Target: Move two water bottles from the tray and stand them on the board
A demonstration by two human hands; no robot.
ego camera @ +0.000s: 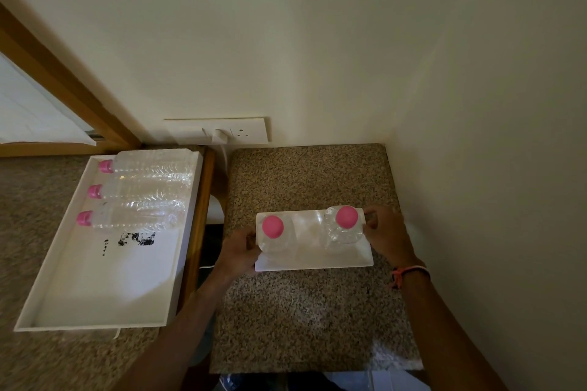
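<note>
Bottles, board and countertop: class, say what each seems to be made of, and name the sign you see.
Upright bottles: clear thin plastic, judging by the see-through ribbed walls; pink caps look matte plastic.
Board: white, smooth, slightly glossy, probably plastic or acrylic, though not certain.
Countertop: speckled brown stone, likely granite, or a look-alike laminate.

The room is dim and warm-toned, lit softly with no hard shadows. Ahead of the hands (314,244) the wall (317,41) darkens toward the upper right. The white tray (95,295) to their left looks brightest. Straight lines bow at the edges, and detail is slightly soft and grainy.
</note>
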